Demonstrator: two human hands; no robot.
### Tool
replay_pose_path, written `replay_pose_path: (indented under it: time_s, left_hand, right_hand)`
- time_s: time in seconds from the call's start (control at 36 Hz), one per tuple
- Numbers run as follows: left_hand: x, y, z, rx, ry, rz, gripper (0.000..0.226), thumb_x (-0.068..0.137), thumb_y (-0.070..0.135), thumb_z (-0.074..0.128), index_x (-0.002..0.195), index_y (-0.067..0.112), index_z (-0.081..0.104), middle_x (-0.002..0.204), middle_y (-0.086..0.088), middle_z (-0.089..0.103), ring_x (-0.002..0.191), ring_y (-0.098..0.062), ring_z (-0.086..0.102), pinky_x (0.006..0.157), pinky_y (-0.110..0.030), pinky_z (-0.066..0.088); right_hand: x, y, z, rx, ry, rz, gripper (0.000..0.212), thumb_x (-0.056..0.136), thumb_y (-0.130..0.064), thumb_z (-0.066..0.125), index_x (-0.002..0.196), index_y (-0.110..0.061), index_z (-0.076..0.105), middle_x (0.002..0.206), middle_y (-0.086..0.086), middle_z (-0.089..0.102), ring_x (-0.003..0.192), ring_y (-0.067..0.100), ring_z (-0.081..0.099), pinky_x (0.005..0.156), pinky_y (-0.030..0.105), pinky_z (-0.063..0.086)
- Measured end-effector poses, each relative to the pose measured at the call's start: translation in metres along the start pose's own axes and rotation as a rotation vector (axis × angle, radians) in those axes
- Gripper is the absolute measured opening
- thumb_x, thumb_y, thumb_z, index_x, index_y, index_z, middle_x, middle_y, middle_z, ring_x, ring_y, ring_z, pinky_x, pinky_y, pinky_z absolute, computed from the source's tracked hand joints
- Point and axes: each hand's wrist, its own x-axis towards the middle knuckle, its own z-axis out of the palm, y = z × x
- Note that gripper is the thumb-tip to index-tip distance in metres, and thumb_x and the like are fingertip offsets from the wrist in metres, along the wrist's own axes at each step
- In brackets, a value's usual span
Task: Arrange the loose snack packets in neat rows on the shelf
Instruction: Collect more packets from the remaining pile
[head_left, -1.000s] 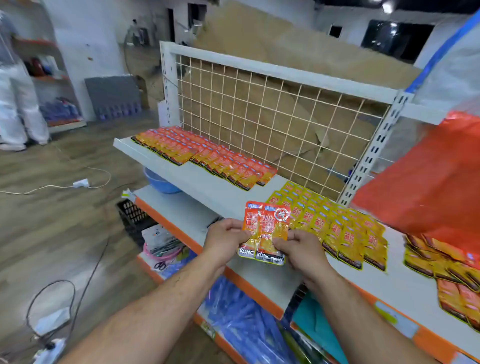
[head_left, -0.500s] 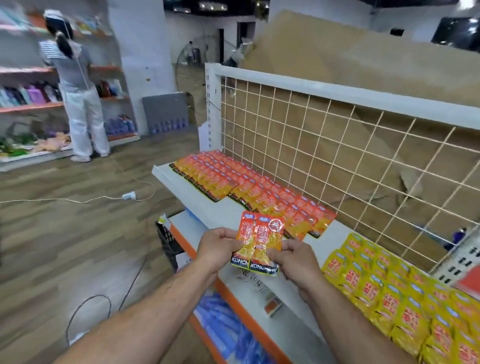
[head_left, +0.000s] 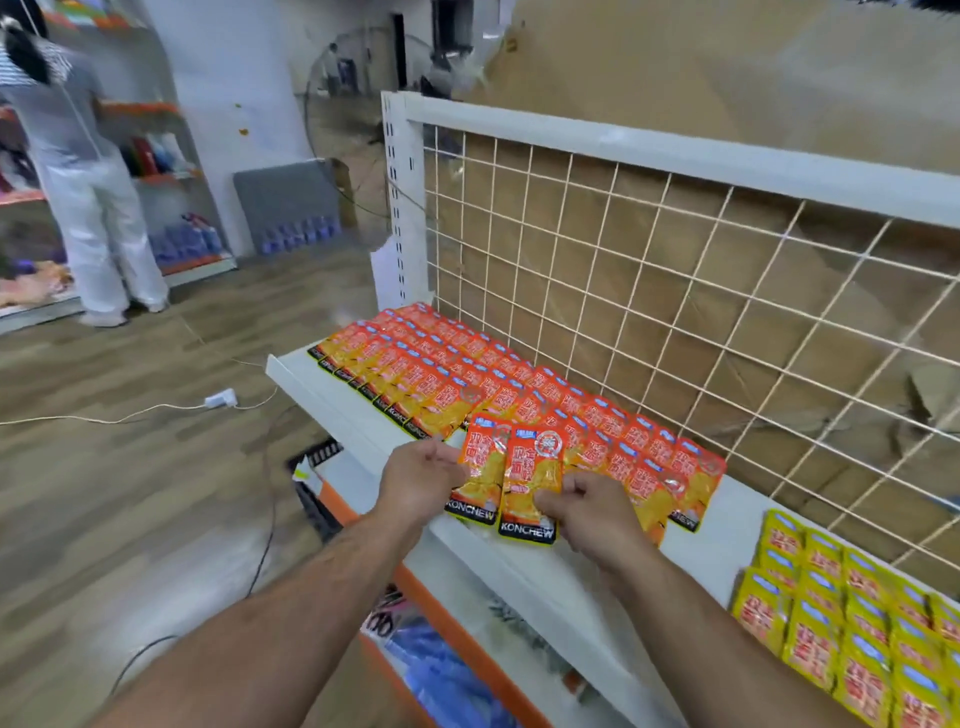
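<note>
Two orange snack packets (head_left: 511, 475) marked KONCHEW are held side by side above the white shelf (head_left: 332, 395). My left hand (head_left: 421, 475) pinches the left one at its edge. My right hand (head_left: 592, 506) grips the right one low on its side. Both packets hover over the front edge of the shelf, between two groups of orange packets (head_left: 415, 369) that lie in overlapping rows along the shelf. Rows of yellow packets (head_left: 841, 618) lie further right.
A white wire-grid back panel (head_left: 649, 291) with cardboard behind it closes the shelf's rear. A lower orange-edged shelf (head_left: 467, 644) juts out beneath. Cables and a power plug (head_left: 221, 399) lie on the wooden floor. A person (head_left: 78, 171) stands at the far left shelving.
My view has swung left along the shelf, from the yellow packets to the orange rows. Both hands carried the two packets along and now hold them closer to the orange rows.
</note>
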Motion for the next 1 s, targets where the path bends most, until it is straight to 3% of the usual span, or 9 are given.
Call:
replay_pose_path:
  time_s: [0.08, 0.17, 0.25, 0.42, 0.5, 0.58, 0.67, 0.83, 1.0]
  left_hand:
    - [0.028, 0.003, -0.006, 0.046, -0.055, 0.014, 0.011, 0.082, 0.007, 0.074, 0.082, 0.014, 0.066, 0.110, -0.003, 0.068, 0.086, -0.016, 0.063, 0.081, -0.033, 0.050]
    - [0.058, 0.007, -0.010, 0.153, -0.076, 0.049, 0.014, 0.079, 0.011, 0.075, 0.076, 0.021, 0.065, 0.100, -0.003, 0.071, 0.090, -0.020, 0.066, 0.082, -0.032, 0.054]
    - [0.084, 0.013, -0.015, 0.231, -0.137, 0.088, 0.015, 0.080, 0.010, 0.074, 0.075, 0.020, 0.064, 0.089, -0.003, 0.070, 0.081, -0.018, 0.064, 0.069, -0.024, 0.049]
    - [0.124, 0.015, -0.025, 0.438, -0.188, 0.213, 0.019, 0.082, 0.015, 0.071, 0.071, 0.023, 0.058, 0.082, -0.001, 0.068, 0.080, -0.023, 0.065, 0.074, -0.028, 0.053]
    - [0.138, 0.013, -0.029, 0.583, -0.211, 0.341, 0.011, 0.082, 0.019, 0.071, 0.074, 0.019, 0.063, 0.079, 0.003, 0.066, 0.081, -0.018, 0.063, 0.073, -0.025, 0.049]
    - [0.148, 0.010, -0.032, 0.685, -0.247, 0.467, 0.014, 0.082, 0.022, 0.069, 0.075, 0.011, 0.064, 0.076, -0.001, 0.064, 0.077, -0.020, 0.062, 0.072, -0.034, 0.052]
    - [0.151, 0.008, -0.036, 0.785, -0.270, 0.575, 0.019, 0.085, 0.026, 0.066, 0.077, 0.010, 0.061, 0.076, -0.002, 0.062, 0.074, -0.023, 0.059, 0.064, -0.033, 0.047]
    - [0.153, 0.012, -0.041, 0.816, -0.299, 0.670, 0.020, 0.087, 0.028, 0.064, 0.076, 0.016, 0.052, 0.065, 0.005, 0.051, 0.065, -0.019, 0.052, 0.048, -0.029, 0.025]
    - [0.154, 0.016, -0.045, 0.824, -0.327, 0.700, 0.023, 0.091, 0.032, 0.063, 0.081, 0.018, 0.048, 0.060, 0.009, 0.040, 0.062, -0.018, 0.047, 0.047, -0.029, 0.025]
  right_hand:
    - [0.013, -0.006, 0.012, -0.016, 0.060, 0.027, 0.047, 0.082, -0.016, 0.074, 0.057, -0.021, 0.035, 0.058, 0.004, 0.032, 0.058, 0.017, 0.033, 0.060, 0.031, 0.026]
    - [0.025, -0.012, 0.025, -0.030, 0.128, 0.044, 0.044, 0.082, -0.015, 0.075, 0.059, -0.019, 0.037, 0.057, 0.007, 0.036, 0.054, 0.017, 0.036, 0.057, 0.028, 0.026]
    - [0.036, -0.018, 0.037, -0.050, 0.173, 0.069, 0.044, 0.082, -0.014, 0.075, 0.059, -0.017, 0.038, 0.052, 0.007, 0.039, 0.046, 0.015, 0.036, 0.050, 0.026, 0.024]
    - [0.041, -0.027, 0.061, -0.022, 0.300, 0.111, 0.040, 0.082, -0.012, 0.076, 0.062, -0.016, 0.041, 0.058, 0.011, 0.042, 0.043, 0.013, 0.039, 0.050, 0.027, 0.025]
    - [0.039, -0.030, 0.072, 0.024, 0.361, 0.144, 0.037, 0.082, -0.011, 0.076, 0.066, -0.015, 0.043, 0.053, 0.005, 0.049, 0.043, 0.011, 0.040, 0.052, 0.027, 0.029]
    - [0.039, -0.031, 0.082, 0.117, 0.414, 0.184, 0.041, 0.084, -0.006, 0.073, 0.063, -0.016, 0.039, 0.045, -0.003, 0.048, 0.045, 0.017, 0.037, 0.053, 0.029, 0.029]
    - [0.038, -0.032, 0.091, 0.169, 0.449, 0.216, 0.040, 0.085, -0.002, 0.072, 0.067, -0.016, 0.039, 0.047, 0.001, 0.045, 0.039, 0.014, 0.038, 0.050, 0.027, 0.027]
    - [0.036, -0.035, 0.098, 0.165, 0.482, 0.232, 0.039, 0.085, -0.007, 0.074, 0.067, -0.017, 0.041, 0.048, -0.001, 0.046, 0.040, 0.011, 0.041, 0.054, 0.031, 0.029]
    - [0.036, -0.042, 0.101, 0.187, 0.508, 0.244, 0.037, 0.087, -0.007, 0.073, 0.070, -0.015, 0.041, 0.058, 0.010, 0.047, 0.035, 0.007, 0.042, 0.054, 0.029, 0.029]
